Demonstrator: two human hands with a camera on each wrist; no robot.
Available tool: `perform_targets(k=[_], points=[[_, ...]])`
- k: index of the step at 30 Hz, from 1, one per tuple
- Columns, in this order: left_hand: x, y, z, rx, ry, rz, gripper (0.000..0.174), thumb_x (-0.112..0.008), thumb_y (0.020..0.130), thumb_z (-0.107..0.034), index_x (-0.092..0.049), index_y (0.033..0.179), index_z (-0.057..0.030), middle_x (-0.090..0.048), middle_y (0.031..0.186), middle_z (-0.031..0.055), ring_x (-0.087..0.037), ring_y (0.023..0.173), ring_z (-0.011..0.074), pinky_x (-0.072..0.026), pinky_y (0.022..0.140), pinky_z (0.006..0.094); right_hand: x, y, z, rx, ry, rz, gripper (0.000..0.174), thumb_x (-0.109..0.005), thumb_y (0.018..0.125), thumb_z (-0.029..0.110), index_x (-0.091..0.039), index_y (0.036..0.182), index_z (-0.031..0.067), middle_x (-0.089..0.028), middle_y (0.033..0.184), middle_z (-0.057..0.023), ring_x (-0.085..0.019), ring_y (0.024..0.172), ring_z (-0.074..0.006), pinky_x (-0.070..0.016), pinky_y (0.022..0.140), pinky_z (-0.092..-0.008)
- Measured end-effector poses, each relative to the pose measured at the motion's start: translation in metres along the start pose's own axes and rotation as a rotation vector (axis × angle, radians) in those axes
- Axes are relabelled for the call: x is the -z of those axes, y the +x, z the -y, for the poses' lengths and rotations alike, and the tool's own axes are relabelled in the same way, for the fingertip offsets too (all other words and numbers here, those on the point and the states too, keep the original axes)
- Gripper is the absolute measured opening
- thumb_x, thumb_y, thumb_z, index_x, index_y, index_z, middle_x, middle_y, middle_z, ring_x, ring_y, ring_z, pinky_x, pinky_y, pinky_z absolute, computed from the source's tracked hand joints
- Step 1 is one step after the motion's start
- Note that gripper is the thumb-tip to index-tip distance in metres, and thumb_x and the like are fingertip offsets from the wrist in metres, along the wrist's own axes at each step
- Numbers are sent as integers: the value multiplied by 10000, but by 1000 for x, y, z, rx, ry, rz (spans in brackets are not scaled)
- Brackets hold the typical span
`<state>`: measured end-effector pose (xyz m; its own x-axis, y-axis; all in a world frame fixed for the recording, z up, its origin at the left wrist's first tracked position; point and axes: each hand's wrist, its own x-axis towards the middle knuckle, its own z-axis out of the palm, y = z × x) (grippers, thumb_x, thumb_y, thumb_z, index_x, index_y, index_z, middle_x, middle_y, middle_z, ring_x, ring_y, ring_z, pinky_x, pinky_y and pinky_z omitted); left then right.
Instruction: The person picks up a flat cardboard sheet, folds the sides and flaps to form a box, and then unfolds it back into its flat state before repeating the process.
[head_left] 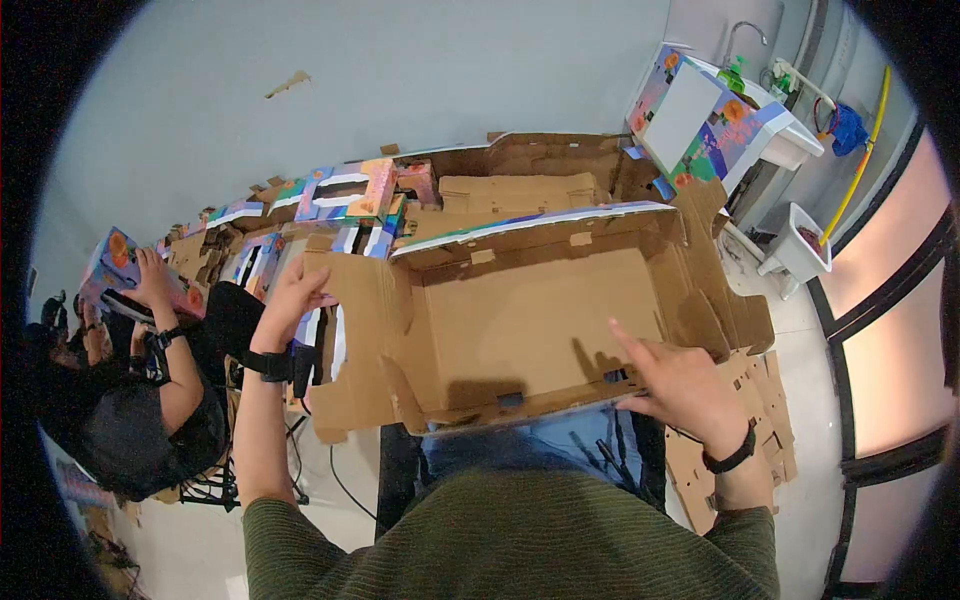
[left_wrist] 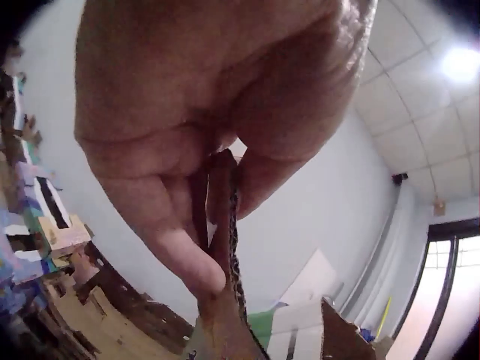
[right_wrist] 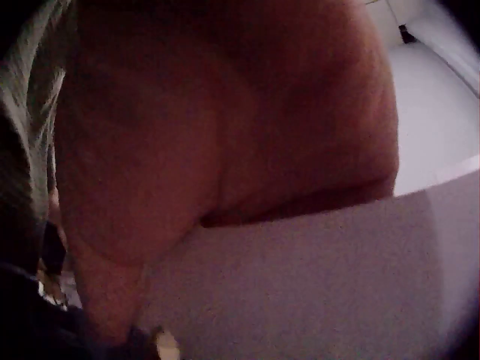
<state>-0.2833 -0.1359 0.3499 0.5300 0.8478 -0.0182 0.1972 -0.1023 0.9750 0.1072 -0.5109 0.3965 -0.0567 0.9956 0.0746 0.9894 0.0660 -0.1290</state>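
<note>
An open cardboard box [head_left: 545,310], brown inside with a printed outer face, is held in front of the person's body in the head view. At its left end, my left hand [head_left: 292,300] pinches the edge of a side flap [head_left: 355,330]. The left wrist view shows the corrugated cardboard edge [left_wrist: 234,247] between the thumb and fingers of that hand. My right hand [head_left: 685,390] grips the near wall [head_left: 470,412] toward its right end, index finger pointing over the inside. In the right wrist view, the hand [right_wrist: 225,135] straddles the wall's top edge.
Behind lies a large brown carton [head_left: 520,190] with printed boxes [head_left: 345,195] to its left. Another person [head_left: 150,400] handles a printed box [head_left: 120,262] at left. Flattened cardboard [head_left: 750,420] lies on the floor at right, below a sink [head_left: 795,145] and a white basin [head_left: 800,245].
</note>
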Motion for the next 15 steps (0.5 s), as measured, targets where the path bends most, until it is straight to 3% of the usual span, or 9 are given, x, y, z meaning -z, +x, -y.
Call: perform_targets(k=[1, 4, 5, 11, 14, 15], points=[[3, 0, 6, 2, -70, -16, 384, -600, 1028, -191, -518, 1377, -52, -678, 1224, 46, -711, 987, 145, -604, 803, 292, -2, -6, -8, -68, -36, 75, 714, -781, 827, 299, -499, 1454, 107, -703, 1132, -136, -698, 1012, -332, -563, 776, -429], [24, 7, 21, 87, -119, 2, 364, -592, 1029, -168, -526, 1363, -39, -680, 1233, 50, -721, 972, 151, -612, 783, 275, -9, -16, -14, -93, -33, 442, 520, -741, 867, 272, -605, 1349, 133, -694, 1224, -124, -695, 1064, -323, -571, 834, -421], [25, 6, 21, 120, -163, -17, 330, -585, 1032, -144, -540, 1341, -36, -684, 1234, 50, -728, 962, 156, -617, 771, 261, -33, -33, -27, 94, 159, 202, 382, -673, 898, 189, -666, 1279, 155, -689, 1273, -100, -691, 1099, -311, -574, 894, -428], [68, 22, 47, 185, -105, 16, 323, -599, 1035, -157, -542, 1338, -63, -681, 1247, 49, -706, 1025, 153, -606, 819, 285, -58, -59, 13, 167, 128, 252, 589, -614, 860, 67, -551, 1435, 183, -588, 1429, -125, -559, 1326, -318, -491, 1070, -455], [83, 38, 43, 202, 35, 37, 376, -621, 1024, -190, -521, 1371, -86, -681, 1233, 41, -686, 1017, 131, -587, 840, 290, -72, -54, 24, 153, 177, 403, 655, -580, 918, 21, -427, 1536, 173, -473, 1528, -185, -423, 1447, -347, -368, 1184, -461], [84, 40, 36, 201, 85, 24, 397, -630, 1019, -205, -515, 1381, -89, -679, 1235, 40, -682, 1018, 124, -586, 844, 289, -86, -55, 22, 171, 187, 396, 648, -588, 926, 59, -417, 1540, 177, -457, 1538, -185, -417, 1451, -351, -375, 1178, -470]])
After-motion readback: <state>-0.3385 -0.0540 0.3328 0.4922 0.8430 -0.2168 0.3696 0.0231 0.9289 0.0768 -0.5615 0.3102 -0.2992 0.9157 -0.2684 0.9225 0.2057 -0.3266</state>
